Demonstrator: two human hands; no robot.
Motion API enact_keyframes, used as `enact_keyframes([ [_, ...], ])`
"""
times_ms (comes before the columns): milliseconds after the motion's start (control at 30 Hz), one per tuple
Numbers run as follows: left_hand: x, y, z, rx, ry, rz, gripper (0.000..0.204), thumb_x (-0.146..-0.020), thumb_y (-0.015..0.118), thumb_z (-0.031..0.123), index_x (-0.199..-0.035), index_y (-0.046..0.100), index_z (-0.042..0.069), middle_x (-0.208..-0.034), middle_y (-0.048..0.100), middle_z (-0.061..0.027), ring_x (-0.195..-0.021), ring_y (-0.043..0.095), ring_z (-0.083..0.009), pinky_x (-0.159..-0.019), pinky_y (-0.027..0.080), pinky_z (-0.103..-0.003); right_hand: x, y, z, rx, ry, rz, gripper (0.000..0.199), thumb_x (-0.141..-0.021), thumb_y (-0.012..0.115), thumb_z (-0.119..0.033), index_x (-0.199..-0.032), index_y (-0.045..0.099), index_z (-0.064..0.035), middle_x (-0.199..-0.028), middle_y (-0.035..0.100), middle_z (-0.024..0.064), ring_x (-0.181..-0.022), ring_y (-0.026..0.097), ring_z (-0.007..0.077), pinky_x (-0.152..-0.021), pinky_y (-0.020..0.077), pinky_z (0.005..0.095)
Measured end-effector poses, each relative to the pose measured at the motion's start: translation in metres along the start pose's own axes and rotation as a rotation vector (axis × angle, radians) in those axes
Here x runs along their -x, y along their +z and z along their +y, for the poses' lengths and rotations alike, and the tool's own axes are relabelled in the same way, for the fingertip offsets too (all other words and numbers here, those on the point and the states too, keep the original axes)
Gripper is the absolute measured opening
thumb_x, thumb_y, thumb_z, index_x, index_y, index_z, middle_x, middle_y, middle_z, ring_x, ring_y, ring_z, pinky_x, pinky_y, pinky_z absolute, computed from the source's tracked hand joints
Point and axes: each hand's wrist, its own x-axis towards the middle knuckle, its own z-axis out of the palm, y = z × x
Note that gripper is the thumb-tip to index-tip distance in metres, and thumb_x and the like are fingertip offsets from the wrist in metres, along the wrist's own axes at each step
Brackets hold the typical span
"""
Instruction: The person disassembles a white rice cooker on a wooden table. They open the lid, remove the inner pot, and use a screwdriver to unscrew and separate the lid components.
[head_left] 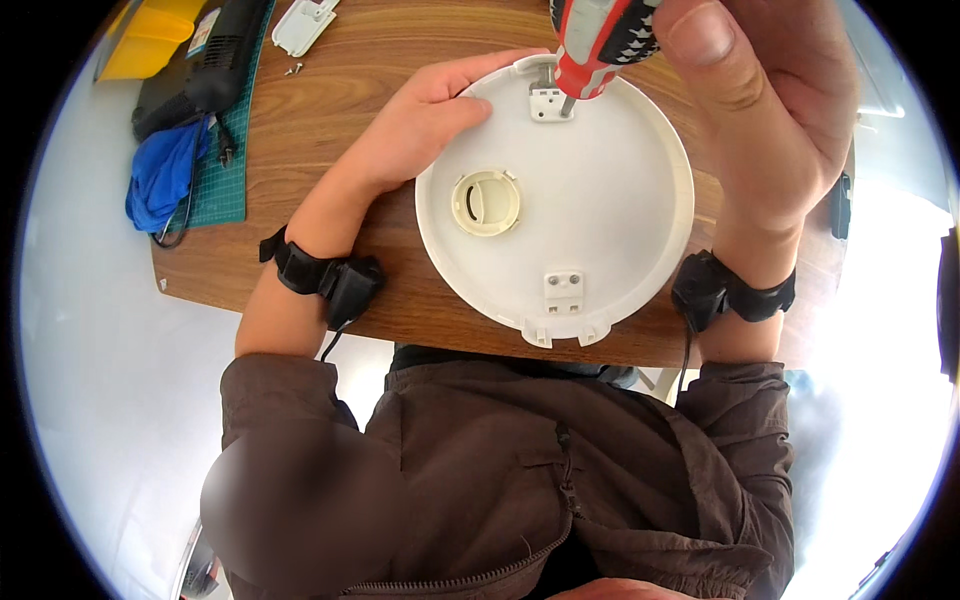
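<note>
A round white plastic cover [610,200] lies inner side up at the table's front edge. On its left rim my left hand [435,115] is closed, thumb inside and the other fingers mostly hidden. My right hand [775,120] grips a screwdriver [590,55] with a red, white and black handle; part of that grip is beyond the picture's top. The screwdriver's tip meets a small white bracket [545,106] at the far rim; whether it sits in a screw cannot be made out. A matching bracket [564,290] is at the near rim, and a cream round fitting [487,203] left of centre.
On the wooden table [310,180], a green cutting mat [222,195] at far left carries a black corded tool [215,70], a blue cloth [165,175] and a yellow object [155,40]. Small screws [293,69] lie near a white plastic piece [303,25].
</note>
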Motion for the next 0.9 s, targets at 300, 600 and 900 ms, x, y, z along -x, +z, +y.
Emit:
enact_keyframes([
  [300,0.001,0.001,0.000,0.003,0.030,0.008,0.063,-0.089,0.041,-0.005,-0.151,0.050,0.000,-0.131,0.067,-0.0093,-0.114,0.067,-0.0130,-0.099,0.054,-0.029,0.002,-0.003,-0.001,0.005,0.019,0.013,0.046,-0.089,0.077,-0.008,-0.128,0.054,0.0032,-0.116,0.066,0.0155,-0.105,0.064,0.0206,-0.093,0.0512,0.0352],
  [600,0.002,0.000,0.003,-0.024,-0.017,0.015,0.062,-0.090,0.041,-0.003,-0.151,0.050,0.001,-0.131,0.067,-0.0101,-0.114,0.067,-0.0142,-0.099,0.055,-0.031,0.009,0.004,0.004,0.018,0.049,0.014,0.046,-0.089,0.075,-0.008,-0.128,0.054,0.0037,-0.115,0.066,0.0156,-0.104,0.064,0.0201,-0.092,0.0512,0.0348],
  [900,0.006,0.006,0.010,-0.040,-0.046,0.046,0.062,-0.090,0.041,-0.003,-0.151,0.050,0.002,-0.132,0.066,-0.0101,-0.115,0.067,-0.0142,-0.100,0.054,-0.031,0.011,0.003,0.005,0.019,0.064,0.025,0.046,-0.089,0.074,-0.008,-0.128,0.054,0.0042,-0.115,0.066,0.0156,-0.104,0.063,0.0195,-0.091,0.0511,0.0344],
])
